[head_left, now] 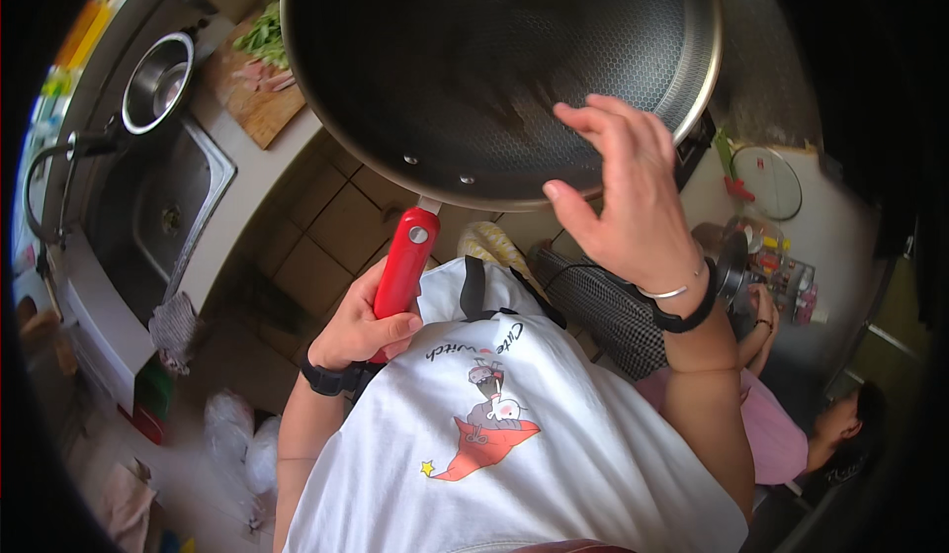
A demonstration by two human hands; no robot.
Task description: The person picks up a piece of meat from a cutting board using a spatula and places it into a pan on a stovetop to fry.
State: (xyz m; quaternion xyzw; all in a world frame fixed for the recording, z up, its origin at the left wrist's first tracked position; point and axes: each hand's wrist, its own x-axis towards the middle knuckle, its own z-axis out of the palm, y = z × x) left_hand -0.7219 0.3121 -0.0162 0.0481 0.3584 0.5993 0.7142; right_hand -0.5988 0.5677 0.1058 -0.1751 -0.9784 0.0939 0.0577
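Observation:
In the head view my left hand (371, 319) grips the red handle (404, 264) of a large frying pan (482, 71). The pan is dark inside with a honeycomb-textured surface, and it is raised in front of me across the top of the view. No food shows in the part of it I see. Over the pan's near right rim is my right hand (623, 182), its fingers apart and slightly curled, holding nothing; whether a fingertip touches the pan cannot be told.
At left, a sink (167, 204) has a metal bowl (157, 84) beside it and a cutting board (267, 112) with sliced meat and chopped greens. On the right counter lie a glass lid (767, 182) and condiment containers (786, 279). Close at right stands another person (771, 434) in pink.

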